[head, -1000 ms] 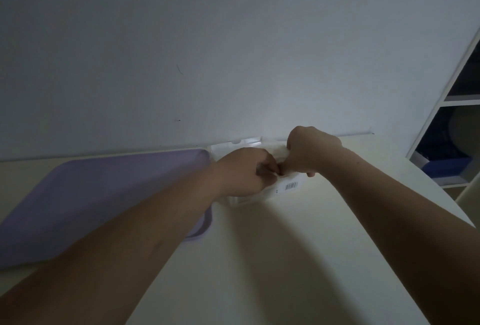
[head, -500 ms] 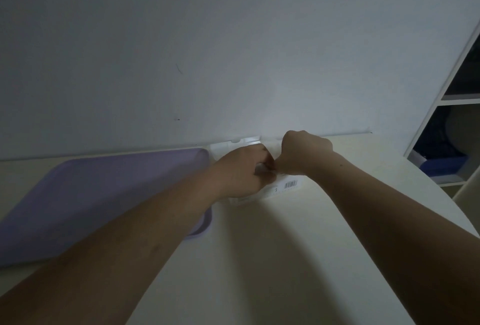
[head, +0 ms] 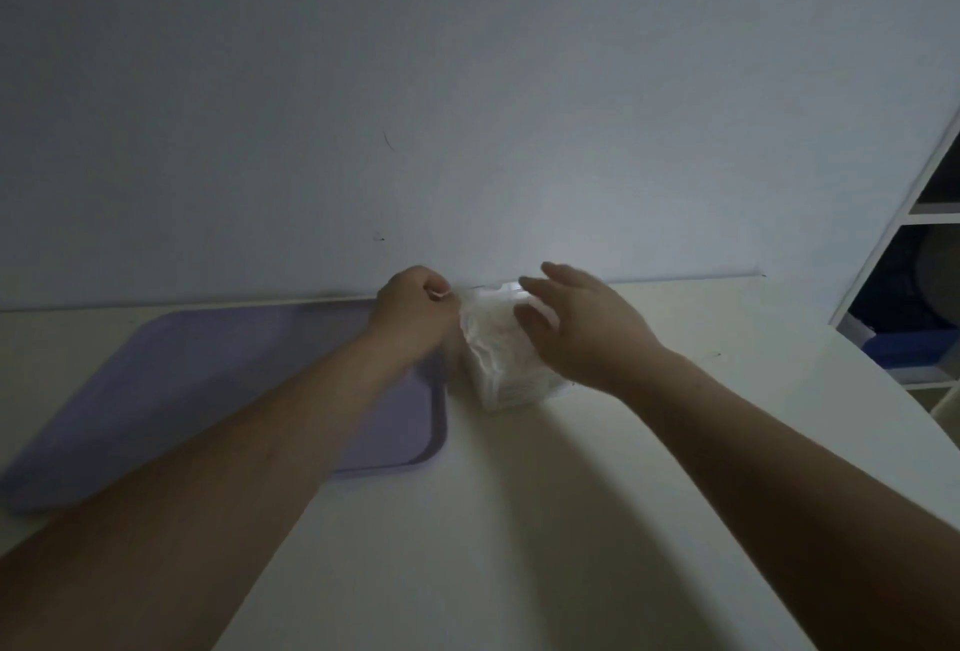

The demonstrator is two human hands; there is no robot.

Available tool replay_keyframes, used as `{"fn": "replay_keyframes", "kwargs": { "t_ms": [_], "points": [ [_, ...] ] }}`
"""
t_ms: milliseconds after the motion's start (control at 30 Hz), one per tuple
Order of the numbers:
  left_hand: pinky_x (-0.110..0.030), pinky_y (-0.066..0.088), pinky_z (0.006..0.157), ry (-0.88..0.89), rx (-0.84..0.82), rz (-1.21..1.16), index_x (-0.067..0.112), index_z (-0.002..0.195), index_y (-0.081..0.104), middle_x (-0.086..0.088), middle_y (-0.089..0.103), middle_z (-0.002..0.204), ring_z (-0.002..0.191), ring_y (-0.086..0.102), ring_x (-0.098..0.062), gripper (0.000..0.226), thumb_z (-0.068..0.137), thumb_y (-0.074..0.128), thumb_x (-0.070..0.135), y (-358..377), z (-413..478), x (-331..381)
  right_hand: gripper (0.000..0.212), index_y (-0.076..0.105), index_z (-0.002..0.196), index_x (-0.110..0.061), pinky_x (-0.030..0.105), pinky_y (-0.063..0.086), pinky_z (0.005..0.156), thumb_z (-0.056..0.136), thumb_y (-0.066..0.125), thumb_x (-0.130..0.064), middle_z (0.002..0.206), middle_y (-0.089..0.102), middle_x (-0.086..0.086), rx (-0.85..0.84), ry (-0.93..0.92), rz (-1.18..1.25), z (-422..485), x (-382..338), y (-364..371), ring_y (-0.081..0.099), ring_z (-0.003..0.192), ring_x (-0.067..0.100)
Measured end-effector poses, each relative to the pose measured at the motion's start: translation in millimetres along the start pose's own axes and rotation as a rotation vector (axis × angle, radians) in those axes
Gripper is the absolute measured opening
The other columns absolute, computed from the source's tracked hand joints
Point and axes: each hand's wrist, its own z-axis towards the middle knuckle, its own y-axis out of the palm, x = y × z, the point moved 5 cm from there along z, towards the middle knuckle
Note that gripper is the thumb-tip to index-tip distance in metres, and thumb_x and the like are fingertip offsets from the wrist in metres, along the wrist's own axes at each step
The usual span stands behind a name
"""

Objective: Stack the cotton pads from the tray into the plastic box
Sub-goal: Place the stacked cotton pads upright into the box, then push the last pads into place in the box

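Dim light, head view. Plastic box (head: 501,369) sits on the table (head: 519,520) at the far edge, close to the wall (head: 467,104) and approx. centre of the scene. It's clear-sided and packed w/ white cotton pads (head: 491,330) that fill it to the top, rumpled on the surface. A label shows on its near side, too blurred to read.

Purple tray (head: 208,380) lies flat just left of the box, its right rim right beside it; can't tell if they touch.

L hand (head: 413,312) is at the box's far-left corner, over the tray's far-right corner. Its fingers (head: 434,286) are curled tight together into a fist. A tiny pale speck shows at the thumb tip, too small to say what it is. L forearm crosses over the tray's right part.

R hand (head: 582,333) is over the right side of the box, palm down. Its fingers (head: 558,272) are apart and relaxed, gripping nothing; one lower finger bends toward the pads, contact unclear.

Far right: a white shelf (head: 883,255) w/ dark compartments and sth blue inside.
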Motion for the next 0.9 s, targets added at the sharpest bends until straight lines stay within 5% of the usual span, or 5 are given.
{"fn": "replay_keyframes", "kwargs": {
  "t_ms": [200,433,633,767,900],
  "points": [
    [-0.023,0.042,0.05,-0.233,-0.217,-0.224,0.014,0.139,0.051,-0.01,0.074,0.106,0.064,0.067,-0.017,0.053,0.094,0.072,0.033,19.8,-6.0,-13.6,0.062,0.046,0.142,-0.032,0.04,0.029,0.116,0.098,0.009,-0.055,0.149,0.05,-0.002,-0.055,-0.032,-0.157,-10.3,10.4,27.7,0.041,0.139,0.017],
    [-0.015,0.039,0.04,-0.118,-0.173,-0.256,0.005,0.115,0.064,-0.011,0.072,0.088,0.054,0.061,-0.013,0.024,0.094,0.072,0.011,23.3,-21.1,-5.5,0.049,0.049,0.142,-0.026,0.038,0.031,0.115,0.106,0.024,-0.046,0.15,0.051,0.004,0.005,-0.064,-0.145,-25.0,15.8,26.2,0.042,0.142,0.022],
    [-0.038,0.06,0.084,0.076,-0.063,-0.125,0.022,0.102,0.063,0.005,0.072,0.095,0.091,0.071,-0.023,0.023,0.084,0.073,0.014,14.6,-26.0,3.6,0.049,0.043,0.151,-0.016,0.036,0.025,0.123,0.106,0.041,-0.033,0.158,0.041,0.001,0.434,0.326,0.464,-43.0,48.6,5.0,0.032,0.149,0.018],
    [-0.036,0.057,0.086,0.127,-0.091,-0.087,0.04,0.097,0.067,0.015,0.069,0.1,0.094,0.069,-0.016,0.026,0.082,0.066,0.019,11.3,-38.5,9.3,0.046,0.056,0.127,-0.018,0.033,0.037,0.103,0.106,0.028,-0.048,0.129,0.058,-0.004,0.348,0.702,1.186,-51.4,62.8,21.0,0.051,0.122,0.019],
    [-0.018,0.054,0.079,0.11,-0.263,-0.192,0.046,0.107,0.073,0.007,0.065,0.135,0.114,0.066,-0.009,0.047,0.081,0.064,0.007,13.0,-52.6,11.8,0.073,0.063,0.132,-0.025,0.043,0.039,0.115,0.092,0.029,-0.075,0.137,0.063,-0.005,0.245,0.709,1.275,-49.0,68.0,39.3,0.056,0.131,0.02]
  ]
}}
